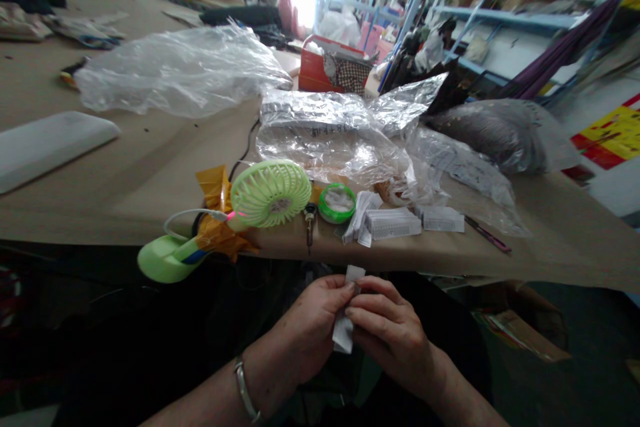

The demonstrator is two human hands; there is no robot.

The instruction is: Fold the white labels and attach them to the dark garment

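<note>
Over my lap, just below the table edge, both hands meet on one narrow white paper strip. My left hand pinches it near its upper part with thumb and fingers. From the other side, my right hand has its fingertips closed on the same strip. Whether anything small lies between the fingertips is hidden. On the table edge ahead are stacks of printed paper slips, a green round tub with whitish contents, and a thin pointed tool with a dark top.
A light green fan leans at the table edge, wrapped with brown tape and a white cable. Clear plastic bags lie behind the slips. A slim dark-pink tool sits right. Further back stands a red box.
</note>
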